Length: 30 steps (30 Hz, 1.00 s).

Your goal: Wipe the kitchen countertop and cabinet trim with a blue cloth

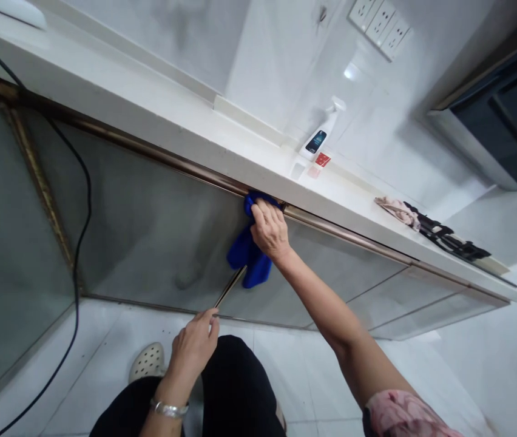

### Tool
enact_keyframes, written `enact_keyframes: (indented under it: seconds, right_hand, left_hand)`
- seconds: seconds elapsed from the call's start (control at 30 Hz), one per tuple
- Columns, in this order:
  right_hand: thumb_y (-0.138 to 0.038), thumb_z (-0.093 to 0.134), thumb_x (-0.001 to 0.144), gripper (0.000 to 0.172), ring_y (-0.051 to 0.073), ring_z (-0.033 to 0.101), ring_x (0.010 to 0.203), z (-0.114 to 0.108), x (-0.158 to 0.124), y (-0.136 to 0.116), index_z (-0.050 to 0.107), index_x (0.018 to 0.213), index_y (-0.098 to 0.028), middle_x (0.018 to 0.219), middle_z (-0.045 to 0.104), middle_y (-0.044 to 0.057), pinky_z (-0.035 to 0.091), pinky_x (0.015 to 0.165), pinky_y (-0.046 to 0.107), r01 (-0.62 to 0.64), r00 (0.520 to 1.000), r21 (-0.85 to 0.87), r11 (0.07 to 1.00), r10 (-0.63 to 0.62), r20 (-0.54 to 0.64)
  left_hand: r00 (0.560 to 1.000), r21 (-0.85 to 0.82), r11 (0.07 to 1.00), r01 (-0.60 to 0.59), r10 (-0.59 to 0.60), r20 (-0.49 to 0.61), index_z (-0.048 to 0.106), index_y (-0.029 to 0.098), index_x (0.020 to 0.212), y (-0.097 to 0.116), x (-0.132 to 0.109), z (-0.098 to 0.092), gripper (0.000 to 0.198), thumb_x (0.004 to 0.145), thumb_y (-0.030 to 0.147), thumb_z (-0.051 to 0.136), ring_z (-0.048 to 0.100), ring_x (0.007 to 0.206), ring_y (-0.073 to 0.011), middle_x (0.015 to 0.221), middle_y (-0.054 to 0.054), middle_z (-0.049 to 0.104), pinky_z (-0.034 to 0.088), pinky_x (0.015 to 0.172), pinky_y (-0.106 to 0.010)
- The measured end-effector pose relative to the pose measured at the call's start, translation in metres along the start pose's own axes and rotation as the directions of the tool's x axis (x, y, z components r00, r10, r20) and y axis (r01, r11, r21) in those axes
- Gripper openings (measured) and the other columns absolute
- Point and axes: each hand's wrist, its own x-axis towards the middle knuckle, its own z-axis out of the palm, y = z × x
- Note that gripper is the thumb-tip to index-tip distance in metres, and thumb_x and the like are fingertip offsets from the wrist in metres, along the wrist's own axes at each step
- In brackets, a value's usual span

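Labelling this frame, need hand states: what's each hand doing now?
Left hand: partly open, fingertips at a thin metal rod; grip cannot be told.
Right hand: closed on a blue cloth.

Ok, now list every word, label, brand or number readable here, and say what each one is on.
Dark blue label on the white spray bottle: too small and blurred to read.
Red square tag beside the bottle: marks too small to read.
Wall power sockets: no readable text.
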Motion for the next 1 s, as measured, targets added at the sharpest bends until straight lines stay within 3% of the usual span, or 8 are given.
enact_keyframes:
  seconds: [0.13,0.23,0.43,0.63,0.8,1.0]
  right_hand:
    - [-0.009,0.047,0.088,0.046,0.025,0.059,0.131,-0.012,-0.020,0.019,0.063,0.131,-0.009,0.142,0.062,0.021,0.045,0.114,0.042,-0.013,1.000,-0.024,1.000,0.013,-0.005]
    - [-0.009,0.046,0.087,0.047,0.026,0.060,0.128,-0.013,-0.023,0.018,0.062,0.131,-0.007,0.139,0.063,0.022,0.045,0.114,0.044,-0.022,0.999,-0.045,0.999,0.021,-0.036]
    - [-0.011,0.041,0.089,0.050,0.031,0.055,0.137,0.015,-0.020,-0.007,0.059,0.135,-0.003,0.140,0.061,0.027,0.044,0.116,0.053,-0.126,0.981,-0.082,0.989,0.112,-0.160]
    - [-0.012,0.040,0.088,0.057,0.033,0.051,0.141,0.035,-0.013,-0.025,0.053,0.142,-0.003,0.143,0.058,0.028,0.044,0.115,0.058,-0.179,0.939,-0.068,0.981,0.150,-0.309]
    - [-0.014,0.038,0.092,0.050,0.029,0.051,0.143,0.042,0.021,-0.043,0.058,0.138,-0.011,0.143,0.062,0.020,0.041,0.119,0.053,-0.083,0.965,-0.010,0.996,0.078,-0.251]
    - [-0.015,0.036,0.101,0.041,0.026,0.048,0.147,0.057,0.091,-0.096,0.057,0.137,-0.015,0.150,0.057,0.016,0.040,0.122,0.048,0.036,0.991,0.060,0.998,-0.027,-0.132]
  left_hand:
    - [0.997,0.084,0.996,-0.023,0.017,0.077,0.063,0.021,0.138,0.005,-0.005,0.007,0.047,0.103,0.025,0.032,0.068,0.122,-0.0267,0.141,-0.012,0.068,0.051,0.101,-0.039]
    - [0.994,0.122,0.991,-0.048,0.035,0.107,0.062,0.019,0.139,0.015,-0.010,0.009,0.047,0.103,0.022,0.032,0.069,0.121,-0.0270,0.140,-0.014,0.067,0.051,0.103,-0.040]
    - [0.966,0.101,0.980,-0.173,0.148,0.213,0.062,0.015,0.137,0.038,-0.015,0.013,0.046,0.102,0.020,0.032,0.071,0.115,-0.0293,0.133,-0.017,0.069,0.054,0.098,-0.042]
    - [0.940,0.080,0.971,-0.225,0.195,0.278,0.063,0.014,0.132,0.051,-0.012,0.018,0.044,0.101,0.015,0.033,0.071,0.113,-0.0296,0.126,-0.019,0.069,0.056,0.095,-0.042]
    - [0.929,0.059,0.971,-0.233,0.204,0.309,0.064,0.015,0.132,0.056,-0.012,0.026,0.044,0.100,0.013,0.034,0.070,0.114,-0.0298,0.124,-0.018,0.070,0.055,0.096,-0.042]
    - [0.948,0.043,0.979,-0.199,0.181,0.262,0.065,0.018,0.135,0.041,-0.014,0.049,0.047,0.100,0.014,0.035,0.069,0.115,-0.0303,0.126,-0.020,0.069,0.054,0.099,-0.044]
